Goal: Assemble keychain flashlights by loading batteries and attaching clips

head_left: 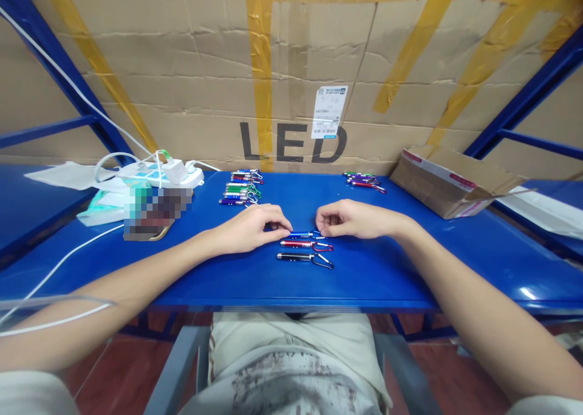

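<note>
A blue keychain flashlight (300, 235), a slim metal tube with a carabiner clip, lies crosswise on the blue table. My left hand (257, 226) pinches its left end between thumb and fingers. At its clip end, the curled fingers of my right hand (346, 219) close on the carabiner; the exact contact is partly hidden. Just nearer to me lies a red keychain flashlight (297, 244), and below that a black one (294, 257), both with clips pointing right. Beyond my left hand, several more flashlights (235, 195) form a column. A smaller group (359, 183) lies at the back right.
An open cardboard box (437, 184) stands at the right rear. On the left are a power strip (186, 175) with white cables, a tissue pack (104, 205) and a blurred-out object (157, 214). A large taped carton (204, 68) marked LED walls off the back.
</note>
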The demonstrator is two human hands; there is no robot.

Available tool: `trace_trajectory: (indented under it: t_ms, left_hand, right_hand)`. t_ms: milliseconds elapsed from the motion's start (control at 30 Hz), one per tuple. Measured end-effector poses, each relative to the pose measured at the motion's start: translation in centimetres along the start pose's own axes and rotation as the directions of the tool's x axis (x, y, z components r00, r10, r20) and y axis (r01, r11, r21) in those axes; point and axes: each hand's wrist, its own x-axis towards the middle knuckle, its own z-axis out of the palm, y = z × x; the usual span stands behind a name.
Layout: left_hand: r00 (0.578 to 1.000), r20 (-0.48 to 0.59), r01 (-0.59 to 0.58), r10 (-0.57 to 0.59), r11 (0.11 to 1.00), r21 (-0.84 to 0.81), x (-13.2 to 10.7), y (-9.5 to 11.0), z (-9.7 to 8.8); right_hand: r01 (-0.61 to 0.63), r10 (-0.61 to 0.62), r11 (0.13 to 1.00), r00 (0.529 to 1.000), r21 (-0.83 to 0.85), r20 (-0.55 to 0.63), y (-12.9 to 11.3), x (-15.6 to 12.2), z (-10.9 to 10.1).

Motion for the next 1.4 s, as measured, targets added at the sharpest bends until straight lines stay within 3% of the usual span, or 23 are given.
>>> trace_trajectory:
  t_ms: [567, 733, 867, 967, 1167, 1400]
  left_hand:
    - [1.000, -0.003, 0.010, -0.009, 1.000, 0.016, 0.0, 0.1, -0.1]
    - [0.998, -0.050, 0.035, -0.034, 0.999, 0.023, 0.1, -0.1, 0.0]
    - [0.993, -0.096, 0.072, -0.068, 0.997, 0.033, 0.1, -0.1, 0.0]
    - [0.983, -0.148, 0.113, -0.108, 0.993, 0.030, 0.2, -0.1, -0.1]
    - [0.913, -0.284, 0.237, -0.291, 0.949, -0.209, 0.6, -1.5, -0.1]
    - [0.819, -0.308, 0.246, -0.484, 0.781, -0.574, 1.0, -2.5, -0.3]
  right_hand:
    - [-0.007, 0.007, 1.000, 1.000, -0.018, -0.007, 0.3, 0.1, 0.1]
    - [0.006, -0.006, 0.999, 1.000, -0.035, -0.011, 0.4, 0.1, 0.0]
    - [0.008, -0.012, 0.999, 0.997, -0.054, -0.078, 0.5, 0.3, 0.2]
    - [-0.022, 0.005, 0.996, 0.979, -0.082, -0.205, 0.6, 0.6, 0.5]
    - [-0.125, -0.006, 0.956, 0.896, -0.265, -0.444, 1.4, 0.9, 0.3]
    - [-0.170, 0.053, 0.974, 0.813, -0.149, -0.580, 2.2, 1.8, 1.0]
